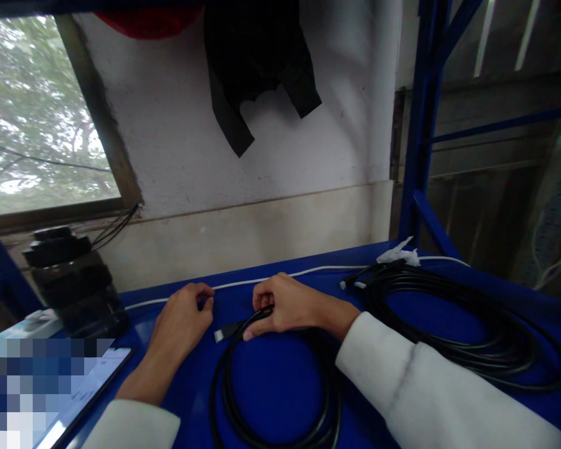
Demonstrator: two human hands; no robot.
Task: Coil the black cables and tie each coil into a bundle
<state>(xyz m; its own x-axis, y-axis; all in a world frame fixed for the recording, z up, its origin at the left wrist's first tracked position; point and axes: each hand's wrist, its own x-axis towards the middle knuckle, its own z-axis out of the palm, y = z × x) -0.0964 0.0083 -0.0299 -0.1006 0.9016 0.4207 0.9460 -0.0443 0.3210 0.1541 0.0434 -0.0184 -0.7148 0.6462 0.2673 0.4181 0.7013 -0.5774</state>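
A black cable [229, 399] lies in a loose coil on the blue shelf [187, 399]. My right hand [285, 305] is closed round the top of this coil, thumb at the near side. A plug with a pale metal end [224, 332] sticks out to the left of that hand. My left hand [187, 315] is raised beside the plug, its thumb and index finger curved with a gap between them and nothing visible in it. The white cable [243, 284] runs behind both hands.
A larger black cable coil [467, 358] with plugs and a white scrap [397, 254] lies at right. At left stand a dark bottle [77, 287] and a phone [88, 393], partly pixelated. Blue posts [418, 137] and a wall [262, 243] bound the shelf; a black garment [262, 56] hangs above.
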